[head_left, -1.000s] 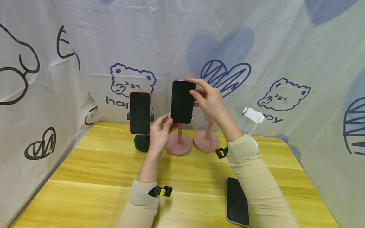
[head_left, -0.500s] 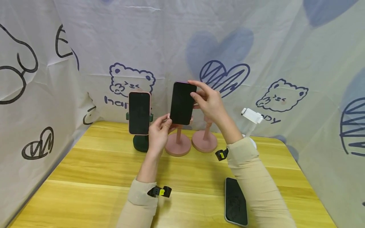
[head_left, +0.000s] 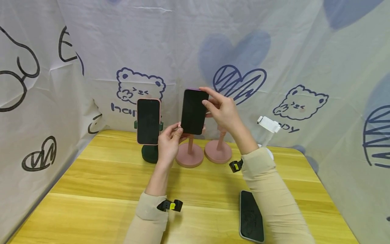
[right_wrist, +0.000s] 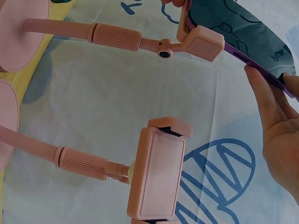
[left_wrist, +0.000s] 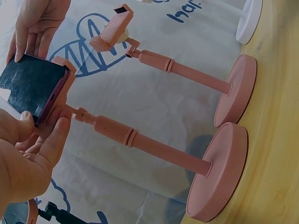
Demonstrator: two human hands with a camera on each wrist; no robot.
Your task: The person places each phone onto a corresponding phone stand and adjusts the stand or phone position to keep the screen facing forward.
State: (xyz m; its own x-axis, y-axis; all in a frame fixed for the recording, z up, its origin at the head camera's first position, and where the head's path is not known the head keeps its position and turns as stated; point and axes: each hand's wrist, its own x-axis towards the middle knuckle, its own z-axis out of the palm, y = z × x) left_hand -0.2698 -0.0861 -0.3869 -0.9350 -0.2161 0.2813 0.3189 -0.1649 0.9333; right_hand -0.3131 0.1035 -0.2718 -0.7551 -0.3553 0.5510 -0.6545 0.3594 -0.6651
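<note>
A black-screened phone with a purple edge sits upright, tilted slightly, at the clamp of a pink phone stand. My right hand pinches the phone's upper right corner, thumb on the screen side and fingers along the top and behind. My left hand grips the stand's clamp at the phone's lower left corner. Its thumb lies at the phone's edge, while the fingers curl behind the clamp. In the right wrist view only a bit of the left fingers shows.
Left of my hands, a pink-edged phone stands in a dark green stand. A second pink stand is close on the right, its clamp holding nothing. Farther right is a white stand. Another phone lies on the wooden table.
The held phone has come down slightly at the clamp, my right hand moving down with it. The left hand keeps its grip; the view has shifted a little.
</note>
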